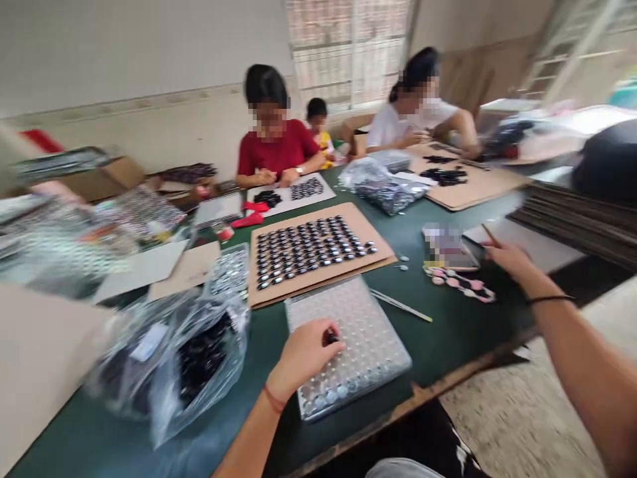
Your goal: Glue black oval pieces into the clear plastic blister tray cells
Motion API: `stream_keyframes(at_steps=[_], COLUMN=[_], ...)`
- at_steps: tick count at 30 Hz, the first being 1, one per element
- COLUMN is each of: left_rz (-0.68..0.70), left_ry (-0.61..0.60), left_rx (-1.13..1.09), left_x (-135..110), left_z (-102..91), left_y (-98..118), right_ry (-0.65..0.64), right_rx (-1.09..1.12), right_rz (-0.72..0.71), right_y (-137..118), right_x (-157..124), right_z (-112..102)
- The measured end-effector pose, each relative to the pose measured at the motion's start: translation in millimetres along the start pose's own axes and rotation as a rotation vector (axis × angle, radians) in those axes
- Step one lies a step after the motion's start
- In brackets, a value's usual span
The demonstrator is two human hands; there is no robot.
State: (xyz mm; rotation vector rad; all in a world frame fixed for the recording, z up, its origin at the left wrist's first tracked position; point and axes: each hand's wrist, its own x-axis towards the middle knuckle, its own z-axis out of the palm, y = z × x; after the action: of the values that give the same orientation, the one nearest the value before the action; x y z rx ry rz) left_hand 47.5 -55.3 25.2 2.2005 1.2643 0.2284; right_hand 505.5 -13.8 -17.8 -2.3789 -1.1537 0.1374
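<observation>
A: While the left hand rests on the dimpled tray, what does it hold?

B: Its fingers are curled, pinching a small dark round piece at the fingertips, just above the tray's upper middle. The tray lies on the green table directly in front of the person, near the table's front edge.

A: State of the right hand?

B: It is extended to the right side of the table, fingers drawn together around a thin stick-like item. The picture is blurred, so the exact grip cannot be told. The hand sits just beside a phone and a strip of pink round pieces.

A: Surroundings?

B: Beyond the tray lies a cardboard sheet bearing rows of dark round pieces. Thin tweezers lie between tray and phone. A clear plastic bag of dark parts sits left of the tray. Three other persons sit at the far side, their hands on their own boards.
</observation>
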Motion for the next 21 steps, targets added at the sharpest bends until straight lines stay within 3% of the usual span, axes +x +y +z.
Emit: stream_keyframes(at_steps=[3, 6, 14, 21], left_rz=[-0.012, -0.035, -0.120, -0.166], left_ry=[-0.050, -0.071, -0.129, -0.111], left_rx=[0.011, -0.003, -0.035, -0.024], left_x=[7.4, 9.5, 16.4, 22.0], left_z=[-3.0, -4.2, -4.2, -7.4], left_y=[0.6, 3.4, -1.2, -0.6], right_ry=[0.065, 0.146, 0.205, 0.245], right_rx=[-0.123, -0.210, -0.296, -0.334], right_rz=[0.086, 0.105, 0.091, 0.023], right_y=[45.0, 61.4, 76.8, 69.0], right_x=[-10.6, -23.5, -33.9, -36.2], right_z=[-18.8, -18.3, -7.9, -9.2])
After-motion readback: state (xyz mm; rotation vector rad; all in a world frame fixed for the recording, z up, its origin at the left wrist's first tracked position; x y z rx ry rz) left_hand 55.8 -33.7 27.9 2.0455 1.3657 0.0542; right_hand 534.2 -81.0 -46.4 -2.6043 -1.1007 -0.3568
